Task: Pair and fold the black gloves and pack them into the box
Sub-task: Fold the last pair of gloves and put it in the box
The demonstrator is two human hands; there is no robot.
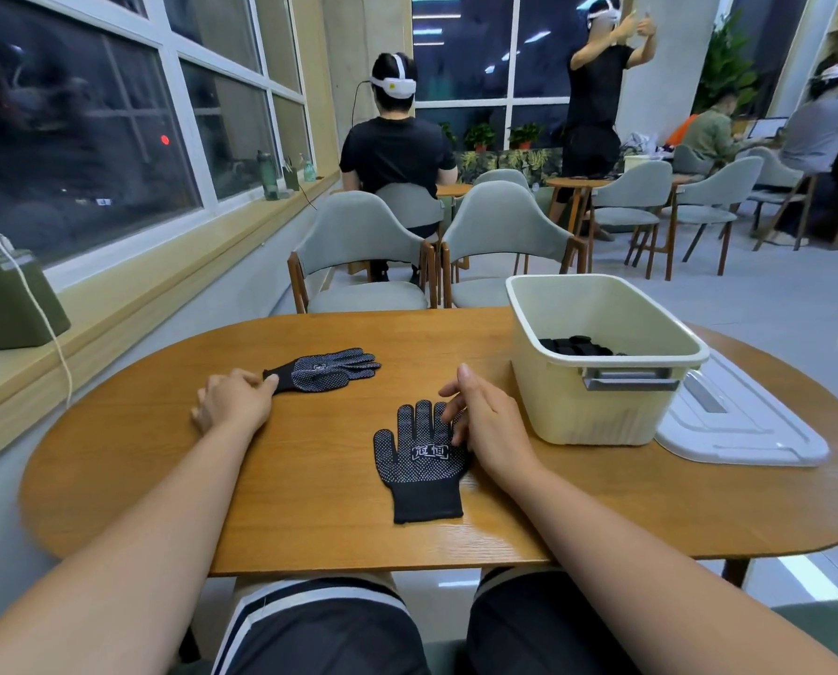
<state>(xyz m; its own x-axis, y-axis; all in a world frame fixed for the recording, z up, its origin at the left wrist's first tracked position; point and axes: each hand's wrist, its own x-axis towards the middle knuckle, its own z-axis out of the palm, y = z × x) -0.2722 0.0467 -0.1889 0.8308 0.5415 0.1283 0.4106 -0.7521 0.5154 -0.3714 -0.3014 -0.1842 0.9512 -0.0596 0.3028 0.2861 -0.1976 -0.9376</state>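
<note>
- While pairing, not yet folding: looks like the step of bringing two loose gloves together.
- Left grip (234,399): clamped on the cuff of the far glove (327,372), thumb on top, fingers curled.
- Far glove: flat on the wooden counter (164,455), lying sideways, dotted side up, fingers pointing toward the box.
- Right grip (485,421): loose, thumb apart from the fingers, bent fingertips only resting on the fingers of the near glove (417,460).
- Near glove: flat, dotted side up, cuff toward the counter's near edge, well apart from the far glove.
- Cream plastic box (597,411): on the right, with folded black gloves (575,345) down inside; white lid (758,436) flat just beside it.
- Next, most likely: bring the far glove over, lay it on the near glove, line up cuffs and fingers, then fold.
</note>
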